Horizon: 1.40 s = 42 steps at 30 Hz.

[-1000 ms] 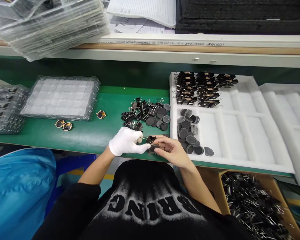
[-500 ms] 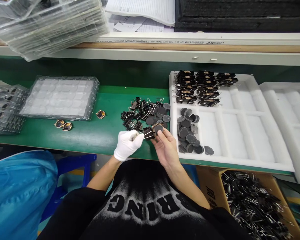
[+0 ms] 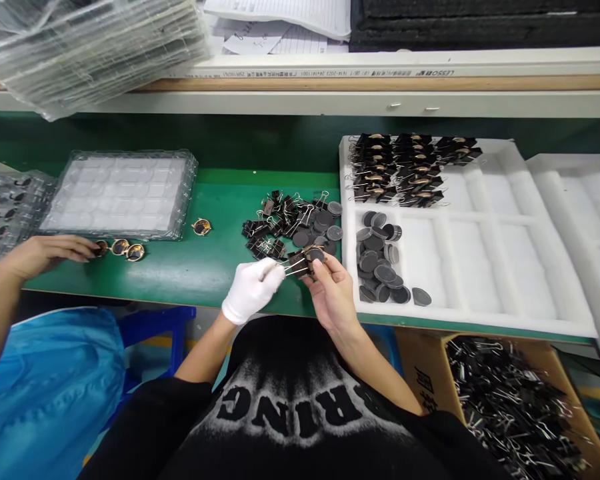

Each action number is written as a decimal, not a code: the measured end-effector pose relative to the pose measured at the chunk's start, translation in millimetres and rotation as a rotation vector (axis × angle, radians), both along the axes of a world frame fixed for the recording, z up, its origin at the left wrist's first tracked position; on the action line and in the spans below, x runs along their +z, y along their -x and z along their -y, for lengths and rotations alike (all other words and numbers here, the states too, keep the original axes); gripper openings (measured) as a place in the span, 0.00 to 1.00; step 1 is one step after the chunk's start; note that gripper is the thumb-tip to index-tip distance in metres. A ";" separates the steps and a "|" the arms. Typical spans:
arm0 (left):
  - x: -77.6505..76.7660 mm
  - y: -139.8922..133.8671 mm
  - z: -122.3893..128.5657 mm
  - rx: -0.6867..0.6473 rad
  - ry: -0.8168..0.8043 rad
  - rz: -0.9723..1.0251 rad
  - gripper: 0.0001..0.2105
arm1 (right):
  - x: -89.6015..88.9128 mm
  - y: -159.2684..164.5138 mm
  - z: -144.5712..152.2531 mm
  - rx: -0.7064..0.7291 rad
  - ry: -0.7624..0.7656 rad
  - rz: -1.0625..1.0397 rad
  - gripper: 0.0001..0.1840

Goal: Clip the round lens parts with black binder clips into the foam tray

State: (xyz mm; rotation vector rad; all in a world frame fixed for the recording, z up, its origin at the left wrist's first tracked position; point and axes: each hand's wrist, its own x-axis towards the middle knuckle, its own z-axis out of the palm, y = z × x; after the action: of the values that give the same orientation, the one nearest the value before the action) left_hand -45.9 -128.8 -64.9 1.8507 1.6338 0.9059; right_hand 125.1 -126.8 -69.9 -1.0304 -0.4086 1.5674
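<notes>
Currently, with twelve o'clock taken as the far side of the green bench (image 3: 220, 273), a black binder clip (image 3: 297, 262) is held over it, at the centre of the dial. Its wire handles are pinched by the white-gloved left hand (image 3: 250, 288), curled tight at eight o'clock. At the clip's other end, a dark disc (image 3: 316, 255) is grasped between thumb and fingers of the bare right hand (image 3: 333, 291), at four; whether the disc is bitten by the clip cannot be told. Loose clips (image 3: 259, 229) are heaped at eleven, grey discs (image 3: 323, 221) at one. Rows of clips (image 3: 375, 158) are seated at two in a white tray (image 3: 473, 257), and more discs (image 3: 384, 273) are gathered in one of its compartments at three. Toward four, a carton (image 3: 423, 365) is filled with spare clips (image 3: 520, 400). At nine, gold-rimmed round pieces (image 3: 121, 247) are reached by a co-worker's hand (image 3: 63, 252).
</notes>
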 end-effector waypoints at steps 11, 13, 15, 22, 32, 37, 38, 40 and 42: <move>-9.7 34.9 7.7 -0.093 0.169 -0.313 0.26 | -0.7 -29.9 -7.5 0.143 0.005 0.017 0.17; -8.4 26.4 7.2 -0.097 0.168 -0.249 0.25 | -2.9 -31.1 -2.7 0.300 0.028 0.086 0.18; -2.7 17.7 7.5 -0.068 0.166 -0.188 0.23 | -3.8 -32.4 2.5 0.431 -0.033 0.171 0.17; 16.0 3.4 10.0 -0.285 0.088 -0.097 0.22 | -1.2 -39.4 6.5 0.620 -0.354 0.244 0.13; 11.7 0.0 9.3 -0.216 0.035 -0.004 0.20 | 1.6 -42.9 7.8 0.646 -0.450 0.260 0.11; 15.6 8.6 4.7 -0.205 -0.021 0.033 0.21 | 9.4 -55.7 1.3 0.621 -0.465 0.401 0.10; 17.9 12.6 3.1 -0.229 -0.034 0.032 0.21 | 10.8 -59.6 -1.5 0.623 -0.454 0.457 0.10; 23.2 20.5 -0.2 -0.307 -0.066 0.009 0.20 | 13.0 -67.0 -7.2 0.655 -0.444 0.551 0.11; 28.4 25.5 -3.1 -0.405 -0.094 -0.036 0.19 | 14.6 -72.7 -11.9 0.717 -0.456 0.610 0.11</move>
State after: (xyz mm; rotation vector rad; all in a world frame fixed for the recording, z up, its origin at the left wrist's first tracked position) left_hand -71.4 -125.6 -36.5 2.1661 1.1844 0.7836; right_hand 197.8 -114.9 -55.3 -1.0311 -1.6204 1.6081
